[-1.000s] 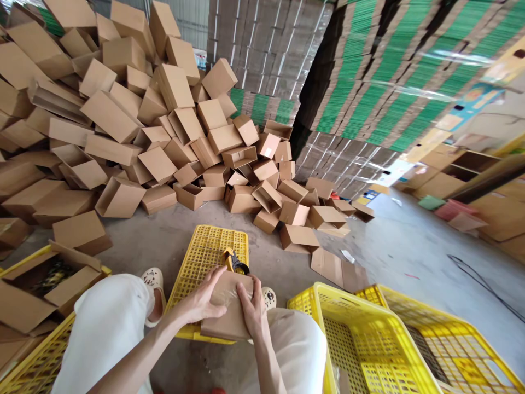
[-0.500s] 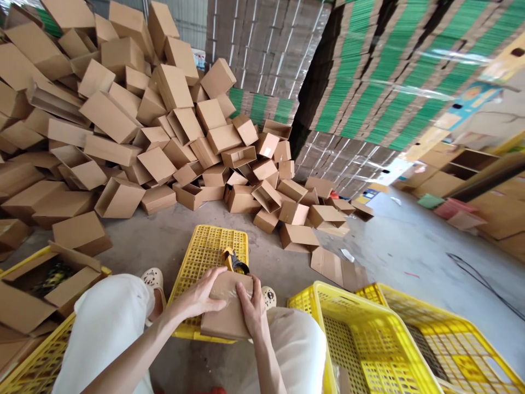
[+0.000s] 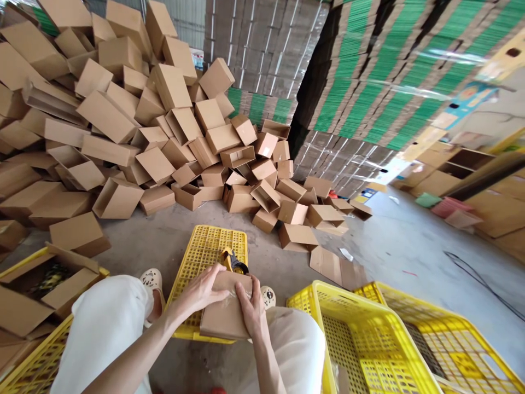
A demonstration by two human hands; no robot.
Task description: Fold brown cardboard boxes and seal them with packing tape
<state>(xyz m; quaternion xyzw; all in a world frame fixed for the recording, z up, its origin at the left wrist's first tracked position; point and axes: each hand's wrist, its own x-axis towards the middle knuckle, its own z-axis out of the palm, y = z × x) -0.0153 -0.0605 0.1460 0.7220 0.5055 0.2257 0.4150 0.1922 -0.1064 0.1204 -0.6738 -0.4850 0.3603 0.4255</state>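
Note:
A small closed cardboard box [image 3: 225,317], with a glossy strip like clear tape across its top, is held between my two hands over the near end of an upturned yellow crate [image 3: 200,241]. My left hand [image 3: 204,288] grips its left side, thumb lying on the top face. On the right edge, my right hand [image 3: 251,306] is wrapped round the box with its fingers over the far corner. Just beyond the box, a yellow and black tape dispenser [image 3: 233,261] rests on the crate, partly hidden by the box and fingers.
A large heap of cardboard boxes [image 3: 168,126] spreads ahead and left. Yellow baskets [image 3: 356,339] stand at my right. At my left, an open carton [image 3: 24,306] sits in another yellow basket. Stacks of flattened cardboard [image 3: 353,93] rise behind; a cable [image 3: 484,284] lies on the floor.
The view has shifted very slightly. Both hands stay on the box in nearly the same place, my left thumb a little further right across its top.

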